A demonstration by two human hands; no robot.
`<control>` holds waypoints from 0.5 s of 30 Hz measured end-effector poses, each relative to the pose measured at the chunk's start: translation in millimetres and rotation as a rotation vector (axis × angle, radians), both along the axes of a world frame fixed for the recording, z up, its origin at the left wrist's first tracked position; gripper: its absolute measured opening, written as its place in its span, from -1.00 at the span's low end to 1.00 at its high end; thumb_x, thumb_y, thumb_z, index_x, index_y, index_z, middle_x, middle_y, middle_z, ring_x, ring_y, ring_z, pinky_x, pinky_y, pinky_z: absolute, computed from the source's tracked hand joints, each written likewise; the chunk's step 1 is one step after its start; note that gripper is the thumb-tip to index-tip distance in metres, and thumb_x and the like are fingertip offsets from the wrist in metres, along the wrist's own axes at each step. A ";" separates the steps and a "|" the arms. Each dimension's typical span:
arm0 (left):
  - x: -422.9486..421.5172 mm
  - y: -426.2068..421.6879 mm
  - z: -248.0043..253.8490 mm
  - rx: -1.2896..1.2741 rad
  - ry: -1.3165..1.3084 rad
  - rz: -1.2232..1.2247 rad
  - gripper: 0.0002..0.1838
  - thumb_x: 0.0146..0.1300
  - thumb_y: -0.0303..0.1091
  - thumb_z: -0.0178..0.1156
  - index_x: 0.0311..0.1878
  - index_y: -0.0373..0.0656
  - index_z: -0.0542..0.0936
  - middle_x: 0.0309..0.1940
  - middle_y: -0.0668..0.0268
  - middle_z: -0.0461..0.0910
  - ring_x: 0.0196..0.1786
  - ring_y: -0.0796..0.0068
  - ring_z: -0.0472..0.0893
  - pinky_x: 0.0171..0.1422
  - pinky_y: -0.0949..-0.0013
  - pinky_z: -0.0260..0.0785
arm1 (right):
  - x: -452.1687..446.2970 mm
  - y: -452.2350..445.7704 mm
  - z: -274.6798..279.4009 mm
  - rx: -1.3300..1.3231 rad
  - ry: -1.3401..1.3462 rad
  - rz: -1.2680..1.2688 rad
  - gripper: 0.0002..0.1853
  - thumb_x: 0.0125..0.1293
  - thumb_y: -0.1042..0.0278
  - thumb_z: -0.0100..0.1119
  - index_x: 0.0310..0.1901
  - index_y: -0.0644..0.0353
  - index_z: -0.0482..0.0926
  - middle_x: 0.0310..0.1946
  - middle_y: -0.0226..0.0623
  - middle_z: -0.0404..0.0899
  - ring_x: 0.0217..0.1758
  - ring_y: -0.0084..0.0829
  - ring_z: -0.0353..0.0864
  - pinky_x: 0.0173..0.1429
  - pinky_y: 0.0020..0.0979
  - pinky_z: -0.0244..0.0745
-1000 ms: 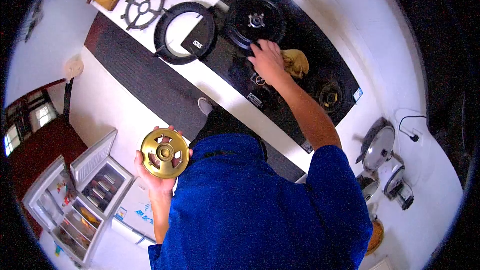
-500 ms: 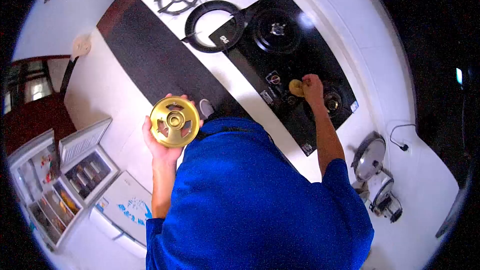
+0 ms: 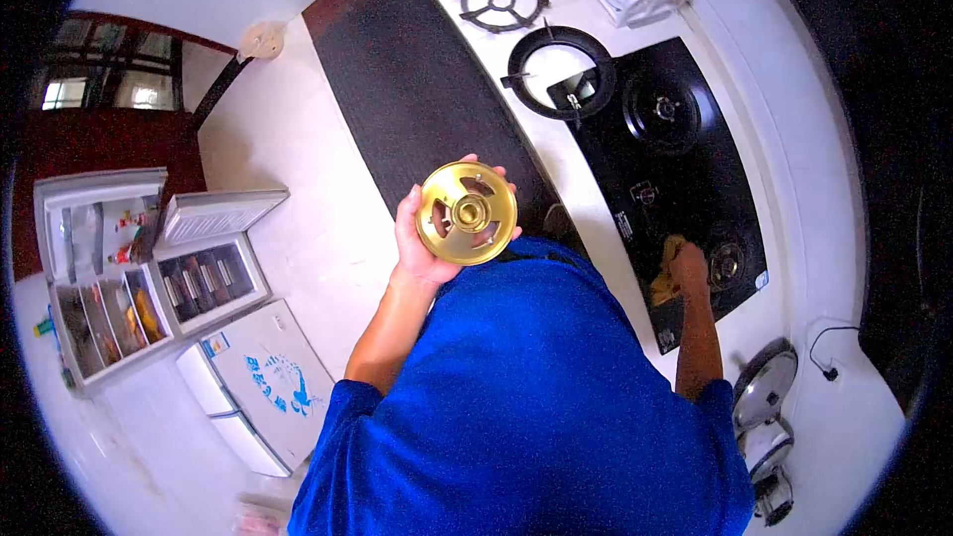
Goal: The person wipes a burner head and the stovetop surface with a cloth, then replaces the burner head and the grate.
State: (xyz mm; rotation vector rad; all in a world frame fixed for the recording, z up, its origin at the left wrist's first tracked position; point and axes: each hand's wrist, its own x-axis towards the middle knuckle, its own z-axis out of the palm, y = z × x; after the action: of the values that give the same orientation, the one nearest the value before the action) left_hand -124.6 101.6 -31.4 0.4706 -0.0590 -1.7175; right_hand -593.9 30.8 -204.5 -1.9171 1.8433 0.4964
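Note:
My left hand (image 3: 419,256) holds a round brass-coloured burner part (image 3: 467,214) with cut-out openings, its fingers wrapped round the edge. Over the near end of the black glass hob (image 3: 645,154), my right hand (image 3: 689,270) grips a yellowish-brown cloth (image 3: 666,278) against the surface. Just right of that hand lies the smaller burner (image 3: 727,264). The larger burner (image 3: 665,110) is at the hob's far end, without a grate over it. A black ring-shaped pan support (image 3: 603,65) overlaps the hob's far left corner.
A spoked black grate (image 3: 502,2) lies on the white counter beyond the ring. A white rack (image 3: 645,0) with bottles stands at the back. Lids and pots (image 3: 764,387) are at the right. An open fridge (image 3: 208,278) stands at the left, beside a dark floor mat (image 3: 427,89).
My right hand has moved with the cloth from near the large burner to the hob's near end beside the small burner. The view has turned; my left hand still holds the brass part.

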 end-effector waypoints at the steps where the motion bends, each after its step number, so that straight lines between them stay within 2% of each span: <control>1: 1.6 -0.8 0.0 -0.021 -0.010 -0.012 -0.15 0.33 0.34 -0.02 0.55 0.04 0.19 0.48 -0.03 0.24 0.50 -0.15 0.29 0.36 -0.52 0.28 | -11.4 0.4 -19.2 0.074 0.187 0.156 -0.59 0.20 0.23 0.38 0.05 0.24 0.63 -0.07 0.08 0.63 0.04 0.05 0.63 0.13 -0.09 0.58; 2: 2.7 -0.7 -0.1 -0.040 -0.018 -0.025 -0.13 0.33 0.37 -0.04 0.57 0.05 0.17 0.50 -0.04 0.22 0.52 -0.17 0.26 0.37 -0.55 0.25 | -2.4 -2.9 -8.2 0.068 0.190 0.170 -0.59 0.20 0.23 0.38 0.05 0.24 0.63 -0.07 0.08 0.63 0.04 0.05 0.63 0.13 -0.09 0.58; 4: 3.8 -3.8 2.9 -0.063 -0.023 -0.028 -0.12 0.32 0.37 -0.04 0.57 0.06 0.16 0.50 -0.03 0.21 0.52 -0.15 0.26 0.37 -0.53 0.25 | 38.2 -2.8 38.1 -0.172 0.084 0.187 -0.56 0.20 0.23 0.40 0.08 0.24 0.61 0.02 0.02 0.59 0.12 0.03 0.59 0.21 -0.14 0.55; 6: 6.3 -4.8 4.8 -0.083 -0.028 -0.052 -0.12 0.32 0.38 -0.03 0.58 0.07 0.15 0.50 -0.02 0.21 0.52 -0.14 0.26 0.38 -0.52 0.26 | 89.4 -12.9 75.0 -0.428 -0.327 0.233 -0.59 0.22 0.29 0.38 0.08 0.23 0.59 0.04 -0.02 0.58 0.14 0.00 0.59 0.26 -0.14 0.51; 8: 7.5 -10.0 5.0 -0.147 -0.056 -0.086 -0.10 0.31 0.38 -0.03 0.58 0.08 0.12 0.51 -0.01 0.20 0.52 -0.12 0.25 0.38 -0.50 0.28 | 154.8 -18.7 134.8 -0.467 -0.658 0.288 -0.64 0.22 0.40 0.37 0.06 0.23 0.60 0.05 -0.05 0.57 0.13 -0.04 0.59 0.24 -0.16 0.52; 10: 4.7 -13.7 15.7 -0.142 -0.085 -0.089 -0.09 0.30 0.40 -0.02 0.58 0.08 0.13 0.50 -0.01 0.22 0.52 -0.11 0.27 0.36 -0.52 0.28 | 197.6 -17.1 170.9 -0.454 -0.907 0.436 -0.60 0.15 0.52 0.39 0.05 0.22 0.59 0.06 -0.08 0.57 0.13 -0.07 0.60 0.22 -0.20 0.54; 13: 0.6 -20.3 23.3 -0.117 -0.072 -0.095 -0.13 0.35 0.38 -0.09 0.57 0.03 0.16 0.46 -0.02 0.29 0.49 -0.09 0.32 0.42 -0.43 0.27 | 238.3 -9.1 201.7 -0.492 -0.977 0.552 -0.56 0.09 0.62 0.40 0.05 0.23 0.58 0.07 -0.09 0.57 0.11 -0.06 0.60 0.20 -0.22 0.55; 15: -3.9 -23.2 23.0 -0.009 -0.032 -0.082 -0.18 0.41 0.34 -0.18 0.53 -0.06 0.26 0.39 0.00 0.41 0.43 -0.01 0.43 0.45 -0.25 0.31 | 250.5 -9.3 201.3 -0.594 -1.035 0.595 -0.55 0.04 0.68 0.36 0.04 0.26 0.58 0.09 -0.08 0.56 0.11 -0.06 0.60 0.17 -0.20 0.57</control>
State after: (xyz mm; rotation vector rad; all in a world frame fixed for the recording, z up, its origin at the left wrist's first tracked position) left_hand -128.5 78.4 -8.3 0.4948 -0.1107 -1.7898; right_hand -343.4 21.5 -3.2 -2.3776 0.7549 -0.8581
